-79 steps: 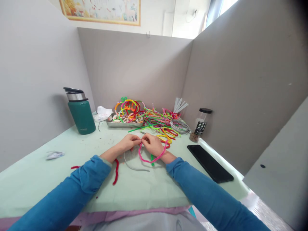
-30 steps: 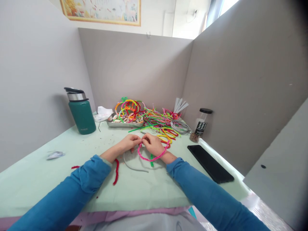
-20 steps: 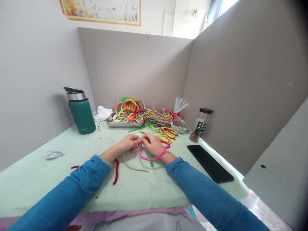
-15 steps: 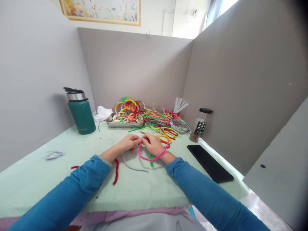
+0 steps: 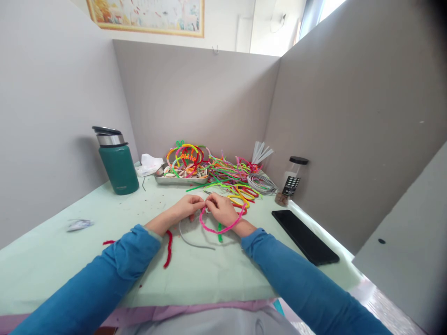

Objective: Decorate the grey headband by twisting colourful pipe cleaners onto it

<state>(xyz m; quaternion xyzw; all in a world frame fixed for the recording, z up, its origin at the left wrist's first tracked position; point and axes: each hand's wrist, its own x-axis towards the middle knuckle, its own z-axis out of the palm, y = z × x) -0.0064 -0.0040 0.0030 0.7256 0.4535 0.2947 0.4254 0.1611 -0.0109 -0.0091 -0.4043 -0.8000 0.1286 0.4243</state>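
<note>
Both hands meet near the middle of the table, fingertips pinched together. My left hand [image 5: 189,207] and my right hand [image 5: 220,209] both grip one end of a pink fuzzy stem [image 5: 218,231], which curves below the right hand and over its wrist. Under it lies a short green stem [image 5: 220,232]. A thin grey wire [image 5: 195,245] curves on the table below the left hand. Beside the left wrist is a red fuzzy stem [image 5: 169,250]. Yellow and red looped stems [image 5: 240,197] lie just beyond the right hand.
A metal tray [image 5: 181,181] with colourful pieces stands at the back, beside a pile of fuzzy stems [image 5: 230,170] and a wire coil [image 5: 262,184]. Green bottle [image 5: 120,170] at left; jar [image 5: 290,184] and black phone [image 5: 303,236] at right. Grey partitions [image 5: 195,93] surround the table.
</note>
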